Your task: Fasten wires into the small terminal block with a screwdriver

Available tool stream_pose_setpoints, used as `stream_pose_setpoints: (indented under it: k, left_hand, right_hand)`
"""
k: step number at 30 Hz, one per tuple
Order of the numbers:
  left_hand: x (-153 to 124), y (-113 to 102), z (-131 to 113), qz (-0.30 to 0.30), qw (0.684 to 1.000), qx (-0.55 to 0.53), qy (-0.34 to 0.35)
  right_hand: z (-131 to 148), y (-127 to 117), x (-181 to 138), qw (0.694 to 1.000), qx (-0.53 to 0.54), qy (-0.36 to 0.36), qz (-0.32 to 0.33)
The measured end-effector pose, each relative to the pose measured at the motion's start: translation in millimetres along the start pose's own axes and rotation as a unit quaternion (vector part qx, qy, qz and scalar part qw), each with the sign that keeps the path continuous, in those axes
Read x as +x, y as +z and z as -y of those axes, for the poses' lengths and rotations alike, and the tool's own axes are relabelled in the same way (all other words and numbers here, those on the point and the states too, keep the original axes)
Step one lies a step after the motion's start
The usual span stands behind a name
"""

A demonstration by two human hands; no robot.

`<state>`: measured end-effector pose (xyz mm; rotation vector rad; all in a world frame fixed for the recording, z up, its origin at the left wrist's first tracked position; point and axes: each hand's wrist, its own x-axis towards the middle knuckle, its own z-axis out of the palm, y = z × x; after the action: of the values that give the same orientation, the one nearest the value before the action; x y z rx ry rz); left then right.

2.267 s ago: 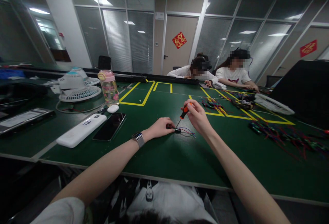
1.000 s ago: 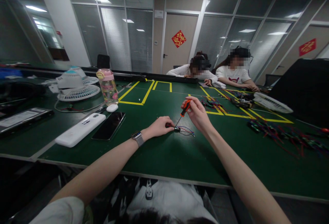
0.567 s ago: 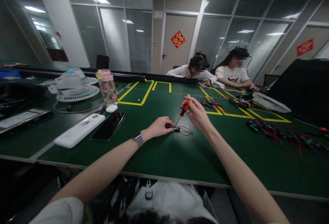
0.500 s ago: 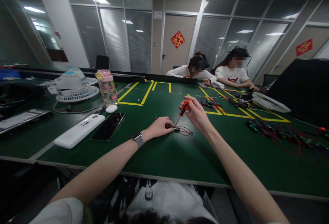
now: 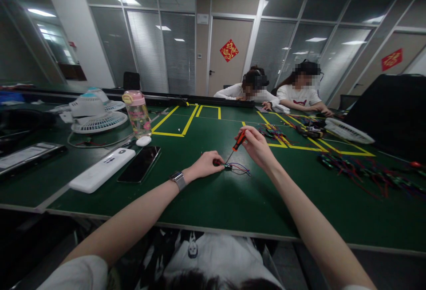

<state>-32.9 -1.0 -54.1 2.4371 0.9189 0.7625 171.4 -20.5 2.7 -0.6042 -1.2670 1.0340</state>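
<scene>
My right hand [image 5: 255, 144] grips the black-and-orange handle of a screwdriver [image 5: 238, 141]. The tool slants down to the left, its tip at a small green circuit board [image 5: 228, 166]; whether it sits in a screw is too small to tell. Red, blue and dark wires [image 5: 242, 168] run from the board across the table to the right. Fingers closed, my left hand [image 5: 210, 164] pinches the board's left end, where some dark and red wiring shows by the fingertips. A watch is on the left wrist.
Left of my arms lie a black phone [image 5: 140, 164], a white power bank [image 5: 102, 169], a drink bottle [image 5: 137, 114] and white fans [image 5: 96, 114]. Wired boards [image 5: 369, 174] are heaped at the right. Two people [image 5: 299, 88] sit across the green table [image 5: 199, 210].
The screwdriver handle and my right hand have shifted very slightly, the handle tilting a bit further right. My left hand and the board stay in place.
</scene>
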Motion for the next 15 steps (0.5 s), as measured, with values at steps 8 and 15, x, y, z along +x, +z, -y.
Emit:
stream_pose_setpoints:
  k: [8, 15]
  left_hand:
    - [0.4, 1.5, 1.5, -0.003, 1.000, 0.000, -0.002]
    - [0.8, 1.1, 2.2, 0.004, 1.000, 0.002, 0.002]
  right_hand:
    - [-0.8, 0.5, -0.3, 1.000, 0.016, -0.007, -0.013]
    - [-0.5, 6.3, -2.5, 0.999, 0.001, -0.023, -0.026]
